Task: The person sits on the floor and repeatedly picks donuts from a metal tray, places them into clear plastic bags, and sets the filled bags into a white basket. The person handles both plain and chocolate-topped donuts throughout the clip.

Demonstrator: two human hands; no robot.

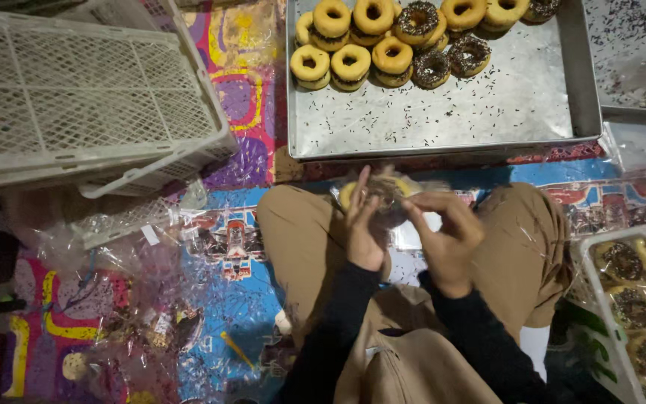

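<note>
Both my hands hold a yellow-glazed doughnut in a clear plastic wrapper [384,193] above my crossed legs in tan trousers. My left hand [363,224] grips its left side with the fingers pointing up. My right hand [446,233] pinches the wrapper on the right. A metal tray [487,105] lies just beyond my knees, with several yellow-glazed doughnuts [351,63] and chocolate-sprinkled doughnuts [431,67] stacked along its far edge. Loose sprinkles cover the tray's bare bottom.
A white plastic crate [76,97] lies upside down at the left. Clear plastic bags [121,299] are heaped on the colourful mat at lower left. A white crate with wrapped doughnuts [637,307] stands at the right. A second sprinkle-strewn tray [637,52] sits top right.
</note>
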